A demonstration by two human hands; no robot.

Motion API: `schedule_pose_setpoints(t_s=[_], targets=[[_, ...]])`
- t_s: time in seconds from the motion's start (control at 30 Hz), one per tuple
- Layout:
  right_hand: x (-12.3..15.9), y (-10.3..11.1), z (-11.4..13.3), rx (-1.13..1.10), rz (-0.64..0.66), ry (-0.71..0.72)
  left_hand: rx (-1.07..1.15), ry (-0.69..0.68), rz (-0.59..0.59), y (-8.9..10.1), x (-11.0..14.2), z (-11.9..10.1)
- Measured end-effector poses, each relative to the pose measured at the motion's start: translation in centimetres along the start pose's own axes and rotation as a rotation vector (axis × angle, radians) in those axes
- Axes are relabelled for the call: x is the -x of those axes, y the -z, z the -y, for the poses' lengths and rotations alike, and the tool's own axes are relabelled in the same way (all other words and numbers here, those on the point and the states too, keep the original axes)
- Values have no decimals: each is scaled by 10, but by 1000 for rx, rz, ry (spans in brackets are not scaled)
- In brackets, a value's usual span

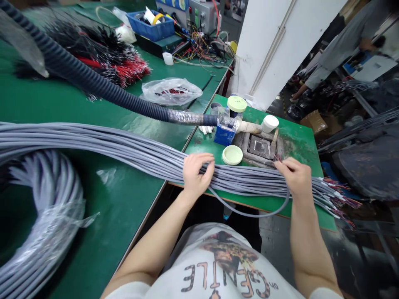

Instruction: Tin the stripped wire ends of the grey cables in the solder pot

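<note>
A long bundle of grey cables runs across both tables, its stripped ends with thin coloured wires fanning out at the right. My left hand lies over the bundle, its fingers and thumb curled around grey cable. One grey cable sags in a loop below the bundle, between my two hands. My right hand pinches that cable close to its end, with the bared wires pointing at a solder pot. The wire tips are small and partly hidden by my fingers.
A ribbed black hose crosses above the tables and ends beside the pot. Around it stand a pale round lid, a blue box and a white cup. A coiled cable bundle lies at left. Another person is at back right.
</note>
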State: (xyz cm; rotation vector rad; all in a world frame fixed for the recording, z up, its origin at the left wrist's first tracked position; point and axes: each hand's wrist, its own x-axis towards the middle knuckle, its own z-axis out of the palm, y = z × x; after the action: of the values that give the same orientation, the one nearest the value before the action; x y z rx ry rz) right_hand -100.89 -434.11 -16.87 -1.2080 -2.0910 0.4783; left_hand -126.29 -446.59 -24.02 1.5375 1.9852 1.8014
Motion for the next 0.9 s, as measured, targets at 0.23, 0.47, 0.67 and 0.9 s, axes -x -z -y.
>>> schedule_pose_setpoints(t_s=[0.23, 0.47, 0.67, 0.9], targets=[[79, -8, 44, -283, -82, -52, 1092, 754, 409, -47, 70, -66], [98, -25, 39, -359, -15, -95, 1493, 1089, 364, -77, 82, -85], [104, -31, 31, -508, 101, -226, 1409, 1047, 306, -76, 74, -84], [117, -38, 26, -818, 165, -462, 760, 341, 196, -69, 71, -63]])
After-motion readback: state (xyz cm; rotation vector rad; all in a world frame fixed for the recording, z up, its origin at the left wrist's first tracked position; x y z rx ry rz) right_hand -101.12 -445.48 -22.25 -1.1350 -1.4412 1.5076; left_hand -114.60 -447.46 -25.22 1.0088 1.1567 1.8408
